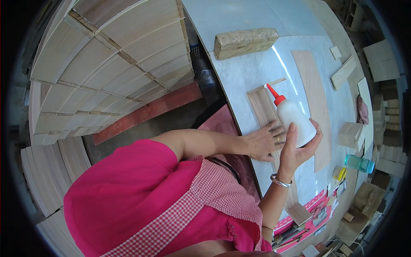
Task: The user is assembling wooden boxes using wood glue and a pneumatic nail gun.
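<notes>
My right hand (299,147) grips a white glue bottle (295,122) with a red cap and long nozzle. The bottle is tilted, and its tip is close to the end of a wooden board (262,105) on the white table (239,73). Pale stuff shows at the tip; I cannot tell whether the nozzle touches the wood. My left hand (264,142) lies over the board with its fingers apart, just below the bottle. A thin wooden strip (279,81) juts out past the board's end. The board's lower part is partly hidden by my hands.
Stacked wooden boxes (124,55) rise at the left above a red beam (145,113). A wrapped block (246,43) is at the table's far side. A thin plank (314,107), wood pieces (343,73), a teal bottle (359,163) and yellow tape (339,173) lie to the right.
</notes>
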{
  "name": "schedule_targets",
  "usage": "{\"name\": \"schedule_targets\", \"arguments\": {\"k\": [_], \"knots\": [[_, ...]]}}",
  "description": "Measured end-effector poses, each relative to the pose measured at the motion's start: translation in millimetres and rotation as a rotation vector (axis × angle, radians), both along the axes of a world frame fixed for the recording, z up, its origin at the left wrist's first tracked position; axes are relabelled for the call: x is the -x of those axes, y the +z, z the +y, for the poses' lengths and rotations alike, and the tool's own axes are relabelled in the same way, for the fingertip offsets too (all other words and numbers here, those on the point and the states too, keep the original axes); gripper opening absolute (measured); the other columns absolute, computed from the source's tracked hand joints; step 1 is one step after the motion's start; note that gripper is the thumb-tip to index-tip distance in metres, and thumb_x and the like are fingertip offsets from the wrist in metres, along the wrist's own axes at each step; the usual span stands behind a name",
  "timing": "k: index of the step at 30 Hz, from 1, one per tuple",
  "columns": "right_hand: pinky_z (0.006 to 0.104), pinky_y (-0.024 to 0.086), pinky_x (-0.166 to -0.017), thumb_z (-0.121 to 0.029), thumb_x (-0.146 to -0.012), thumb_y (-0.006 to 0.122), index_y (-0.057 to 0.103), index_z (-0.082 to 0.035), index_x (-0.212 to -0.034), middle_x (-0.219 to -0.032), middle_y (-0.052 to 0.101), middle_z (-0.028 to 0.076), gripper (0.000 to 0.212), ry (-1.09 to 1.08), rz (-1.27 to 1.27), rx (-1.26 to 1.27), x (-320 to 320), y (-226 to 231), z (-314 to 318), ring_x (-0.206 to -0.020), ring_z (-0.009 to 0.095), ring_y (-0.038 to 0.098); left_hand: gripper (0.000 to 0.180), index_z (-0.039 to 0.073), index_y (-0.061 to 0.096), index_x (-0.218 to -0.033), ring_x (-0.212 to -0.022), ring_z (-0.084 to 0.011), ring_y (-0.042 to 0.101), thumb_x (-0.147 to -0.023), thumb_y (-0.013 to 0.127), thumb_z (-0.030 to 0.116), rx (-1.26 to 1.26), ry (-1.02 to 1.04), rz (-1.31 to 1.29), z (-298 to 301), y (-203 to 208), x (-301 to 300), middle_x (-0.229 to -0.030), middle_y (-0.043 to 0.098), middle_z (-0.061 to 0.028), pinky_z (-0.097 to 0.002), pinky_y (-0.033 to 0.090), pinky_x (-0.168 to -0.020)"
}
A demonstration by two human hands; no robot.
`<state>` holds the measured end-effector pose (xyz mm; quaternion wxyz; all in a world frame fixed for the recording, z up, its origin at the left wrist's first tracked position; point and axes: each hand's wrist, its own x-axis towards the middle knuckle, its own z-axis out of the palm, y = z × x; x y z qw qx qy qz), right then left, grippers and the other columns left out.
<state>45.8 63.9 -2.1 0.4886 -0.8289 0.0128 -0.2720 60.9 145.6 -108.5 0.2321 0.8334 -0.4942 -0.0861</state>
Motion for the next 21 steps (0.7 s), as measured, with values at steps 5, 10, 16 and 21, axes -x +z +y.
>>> {"name": "schedule_targets", "arguments": {"k": [5,10,16,21], "knots": [[0.0335,0.049,-0.086,-0.013,-0.081,0.078,0.048,0.002,-0.118,-0.114,0.054,0.012,0.049,-0.049,-0.005,0.004,-7,5,0,-0.100,0.021,0.057,0.072,0.008,0.042,-0.144,-0.145,-0.0368,0.018,-0.089,0.051,0.055,-0.007,0.004,-0.040,-2,-1,1,-0.152,0.031,-0.0185,-0.0581,0.008,-0.116],[0.0324,0.051,-0.083,-0.016,-0.085,0.075,0.052,0.001,-0.113,-0.107,0.058,0.011,0.040,-0.122,-0.079,0.056,-18,5,-5,-0.095,0.019,0.059,0.071,0.008,0.045,-0.141,-0.145,-0.0356,0.020,-0.088,0.053,0.054,0.092,0.049,-0.118,-2,-6,3,-0.151,0.034,-0.0178,-0.0579,0.010,-0.116],[0.0321,0.051,-0.082,-0.015,-0.085,0.075,0.052,0.001,-0.113,-0.106,0.058,0.012,0.040,-0.162,-0.068,0.032,-24,6,-5,-0.095,0.019,0.059,0.072,0.008,0.046,-0.140,-0.144,-0.0362,0.020,-0.086,0.056,0.055,0.120,0.047,-0.104,-1,-6,4,-0.151,0.034,-0.0170,-0.0583,0.011,-0.115],[0.0320,0.051,-0.083,-0.016,-0.086,0.074,0.052,-0.001,-0.115,-0.107,0.058,0.011,0.040,-0.097,-0.019,-0.014,-10,10,-8,-0.096,0.019,0.059,0.073,0.012,0.047,-0.140,-0.144,-0.0379,0.020,-0.085,0.058,0.057,0.063,0.013,-0.099,-2,-4,3,-0.151,0.035,-0.0164,-0.0597,0.011,-0.115]]}}
